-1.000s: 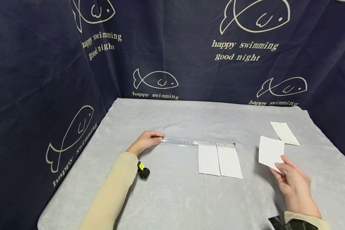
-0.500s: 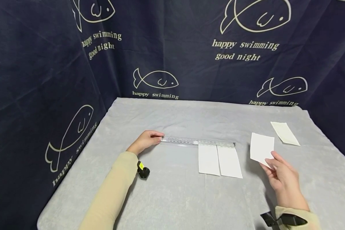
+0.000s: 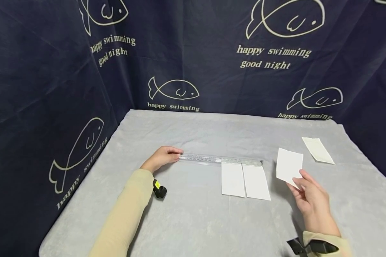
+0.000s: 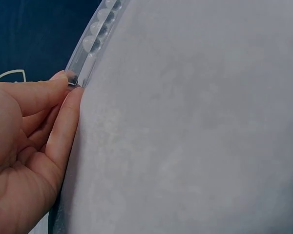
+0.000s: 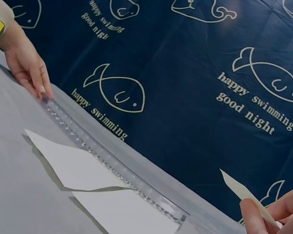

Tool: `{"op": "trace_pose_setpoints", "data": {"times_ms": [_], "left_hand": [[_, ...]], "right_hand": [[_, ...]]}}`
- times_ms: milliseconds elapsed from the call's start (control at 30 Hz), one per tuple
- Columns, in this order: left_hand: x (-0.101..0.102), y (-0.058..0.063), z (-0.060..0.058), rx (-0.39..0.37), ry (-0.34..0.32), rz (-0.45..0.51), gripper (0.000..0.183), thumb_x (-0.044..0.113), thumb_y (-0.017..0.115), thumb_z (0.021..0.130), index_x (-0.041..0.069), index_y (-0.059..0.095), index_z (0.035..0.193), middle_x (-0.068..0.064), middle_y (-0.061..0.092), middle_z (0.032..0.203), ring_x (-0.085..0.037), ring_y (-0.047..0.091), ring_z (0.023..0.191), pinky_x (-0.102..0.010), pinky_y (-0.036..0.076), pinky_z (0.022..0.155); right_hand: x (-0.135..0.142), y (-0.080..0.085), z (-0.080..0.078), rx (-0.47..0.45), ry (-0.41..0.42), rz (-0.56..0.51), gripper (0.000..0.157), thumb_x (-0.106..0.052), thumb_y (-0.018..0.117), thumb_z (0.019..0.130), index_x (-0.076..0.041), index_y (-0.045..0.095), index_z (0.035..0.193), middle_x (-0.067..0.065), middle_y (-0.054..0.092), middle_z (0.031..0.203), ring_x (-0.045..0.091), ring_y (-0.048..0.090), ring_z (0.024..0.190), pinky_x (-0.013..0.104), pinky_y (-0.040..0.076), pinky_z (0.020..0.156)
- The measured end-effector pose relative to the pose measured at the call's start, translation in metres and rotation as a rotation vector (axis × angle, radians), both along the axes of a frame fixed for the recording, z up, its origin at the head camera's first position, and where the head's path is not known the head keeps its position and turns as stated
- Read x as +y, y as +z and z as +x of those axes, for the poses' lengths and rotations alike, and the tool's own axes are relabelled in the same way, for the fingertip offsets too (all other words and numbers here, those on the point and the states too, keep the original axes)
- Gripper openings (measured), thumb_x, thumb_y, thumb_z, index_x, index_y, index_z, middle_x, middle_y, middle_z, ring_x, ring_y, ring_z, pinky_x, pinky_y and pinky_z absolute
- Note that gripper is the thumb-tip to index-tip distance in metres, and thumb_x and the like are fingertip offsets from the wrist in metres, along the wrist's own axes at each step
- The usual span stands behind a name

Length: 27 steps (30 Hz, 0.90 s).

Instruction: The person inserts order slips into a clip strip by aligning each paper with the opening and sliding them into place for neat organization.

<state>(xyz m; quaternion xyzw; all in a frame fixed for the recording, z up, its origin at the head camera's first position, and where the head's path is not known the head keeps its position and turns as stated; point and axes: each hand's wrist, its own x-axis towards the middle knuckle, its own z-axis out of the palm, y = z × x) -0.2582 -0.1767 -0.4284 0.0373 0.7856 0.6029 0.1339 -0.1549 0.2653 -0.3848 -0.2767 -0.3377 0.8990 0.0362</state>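
My left hand [image 3: 162, 157] pinches the left end of a clear plastic ticket rail [image 3: 206, 158], a long strip with a row of clear balls in it [image 4: 100, 31]. It lies across the middle of the table. Two white paper slips [image 3: 233, 178] [image 3: 256, 181] lie side by side, their top edges at the right half of the rail. Off to the right, my right hand [image 3: 315, 200] holds another white slip [image 3: 289, 164] by its lower right corner, thumb and fingers pinching it. In the right wrist view this held slip [image 5: 241, 187] appears nearly edge-on.
A further off-white slip [image 3: 318, 150] lies at the back right of the grey cloth-covered table [image 3: 193, 228]. Dark blue curtains [image 3: 212, 71] with fish prints stand behind and along the left. A black wrist camera [image 3: 159, 191] sits at my left wrist.
My right hand has moved left with its slip, away from the slip at the back right and closer to the rail. The left hand and the rail have stayed in place.
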Motion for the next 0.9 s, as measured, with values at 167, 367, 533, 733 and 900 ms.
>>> {"op": "trace_pose_setpoints", "data": {"times_ms": [167, 367, 533, 733, 900], "left_hand": [[-0.002, 0.002, 0.000, -0.007, -0.001, 0.018, 0.031, -0.002, 0.059, 0.089, -0.004, 0.061, 0.119, -0.019, 0.057, 0.120, -0.011, 0.059, 0.092, -0.024, 0.050, 0.082], [0.000, 0.002, 0.000, -0.019, -0.003, 0.035, 0.031, -0.003, 0.059, 0.089, -0.005, 0.061, 0.119, -0.019, 0.057, 0.120, -0.010, 0.059, 0.091, -0.023, 0.050, 0.082], [0.000, 0.001, -0.001, -0.009, 0.004, 0.023, 0.030, -0.004, 0.059, 0.088, -0.005, 0.061, 0.118, -0.019, 0.058, 0.119, -0.010, 0.059, 0.090, -0.023, 0.050, 0.082], [0.001, 0.002, -0.001, -0.007, 0.001, -0.005, 0.030, -0.001, 0.060, 0.089, -0.002, 0.063, 0.118, -0.017, 0.059, 0.119, -0.010, 0.059, 0.090, -0.023, 0.050, 0.081], [0.001, 0.002, -0.001, -0.009, 0.003, -0.006, 0.030, -0.001, 0.060, 0.089, -0.002, 0.062, 0.118, -0.017, 0.060, 0.117, -0.010, 0.059, 0.088, -0.022, 0.050, 0.079]], "right_hand": [[-0.006, 0.003, -0.002, 0.000, 0.006, -0.040, 0.040, 0.023, 0.048, 0.081, -0.008, 0.074, 0.078, 0.002, 0.065, 0.083, 0.016, 0.064, 0.076, 0.034, 0.056, 0.064], [-0.013, 0.003, -0.001, 0.024, 0.027, -0.037, 0.041, 0.023, 0.046, 0.082, -0.007, 0.072, 0.079, 0.001, 0.062, 0.085, 0.017, 0.064, 0.075, 0.033, 0.056, 0.066], [-0.019, 0.003, -0.002, 0.018, 0.033, -0.023, 0.041, 0.023, 0.046, 0.082, -0.008, 0.072, 0.079, 0.001, 0.061, 0.088, 0.017, 0.064, 0.074, 0.033, 0.056, 0.066], [-0.023, 0.005, -0.003, -0.016, 0.001, -0.016, 0.041, 0.023, 0.047, 0.081, -0.008, 0.073, 0.078, 0.000, 0.060, 0.091, 0.016, 0.063, 0.075, 0.033, 0.056, 0.066], [-0.029, 0.007, -0.004, -0.022, 0.017, -0.009, 0.040, 0.023, 0.046, 0.082, -0.008, 0.072, 0.079, 0.000, 0.059, 0.091, 0.015, 0.063, 0.076, 0.033, 0.056, 0.067]]}}
